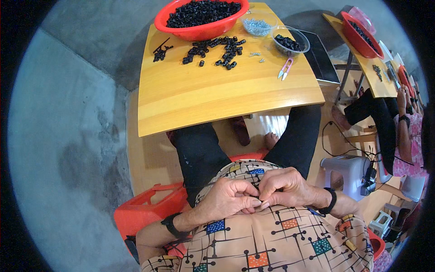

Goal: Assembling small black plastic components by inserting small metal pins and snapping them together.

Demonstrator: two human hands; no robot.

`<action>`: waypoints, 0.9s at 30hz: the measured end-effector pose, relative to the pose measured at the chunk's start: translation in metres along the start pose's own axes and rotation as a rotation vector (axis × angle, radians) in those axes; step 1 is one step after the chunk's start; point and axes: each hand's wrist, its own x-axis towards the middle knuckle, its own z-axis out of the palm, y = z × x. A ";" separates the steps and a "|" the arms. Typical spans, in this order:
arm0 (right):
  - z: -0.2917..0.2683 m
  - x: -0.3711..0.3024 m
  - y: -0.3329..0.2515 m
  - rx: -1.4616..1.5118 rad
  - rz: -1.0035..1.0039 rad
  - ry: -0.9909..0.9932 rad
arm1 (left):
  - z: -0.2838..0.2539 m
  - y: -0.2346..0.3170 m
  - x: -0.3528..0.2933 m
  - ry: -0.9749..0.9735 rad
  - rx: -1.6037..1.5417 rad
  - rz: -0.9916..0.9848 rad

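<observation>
In front of my body, above my lap, my left hand (230, 196) and my right hand (286, 187) meet with thumbs and fingertips pinched together. Whatever sits between the fingertips is tiny and mostly covered; only a dark speck shows there. On the yellow wooden table (226, 99) beyond my knees lie loose small black plastic parts (231, 52) in scattered groups. A wide red basin (199, 32) behind them is heaped with the same kind of parts. Pink-handled thread snips (285, 69) rest at the right, blades toward me.
Two clear bowls stand near the table's right side: one bowl (258, 27) with small silvery pieces, another (290, 43) with black parts. A red stool (149, 206) is at my left. Rightward are a white stool (346, 172), cables and another person at a second table (378, 84).
</observation>
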 end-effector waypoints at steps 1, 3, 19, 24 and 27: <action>-0.001 0.001 0.000 0.024 0.026 -0.035 | 0.000 0.001 0.000 0.001 -0.001 -0.002; -0.002 0.001 0.005 0.084 0.051 -0.046 | 0.000 0.003 0.001 -0.034 0.012 0.036; 0.002 -0.003 0.002 -0.127 0.090 0.110 | -0.004 -0.010 0.009 0.042 -0.067 -0.011; 0.003 -0.002 -0.003 -0.194 0.088 0.144 | -0.006 -0.002 0.010 0.053 -0.073 -0.017; 0.003 0.000 -0.003 -0.225 0.144 0.137 | -0.009 0.000 0.012 0.061 -0.046 -0.044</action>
